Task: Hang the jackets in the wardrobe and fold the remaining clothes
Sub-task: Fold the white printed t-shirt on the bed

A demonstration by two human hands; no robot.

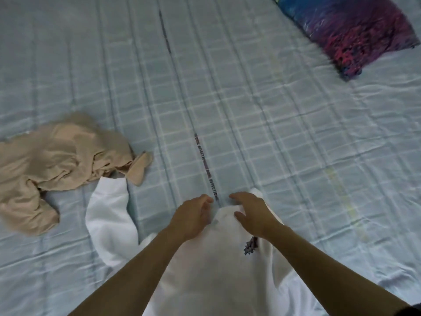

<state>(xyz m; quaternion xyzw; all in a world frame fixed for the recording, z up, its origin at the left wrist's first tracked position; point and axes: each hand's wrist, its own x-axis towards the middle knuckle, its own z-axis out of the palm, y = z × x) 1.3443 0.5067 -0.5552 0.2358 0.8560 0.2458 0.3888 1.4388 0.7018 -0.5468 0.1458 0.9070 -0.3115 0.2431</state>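
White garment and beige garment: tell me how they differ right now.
The white garment lies spread out under both hands, left hand and right hand; the beige garment lies crumpled and untouched. The white one has a small dark print; the beige one looks plain. Both lie on the light blue bedsheet.

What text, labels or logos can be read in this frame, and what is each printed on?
"AFFECTION": repeated along a narrow dark stripe printed on the light blue checked bedsheet; the word before it is too blurred to read.
Further dark stripe on the sheet: too blurred to read.
Small dark emblem on the white garment: a mark, no legible letters.
Beige garment and patterned pillow: no text visible.
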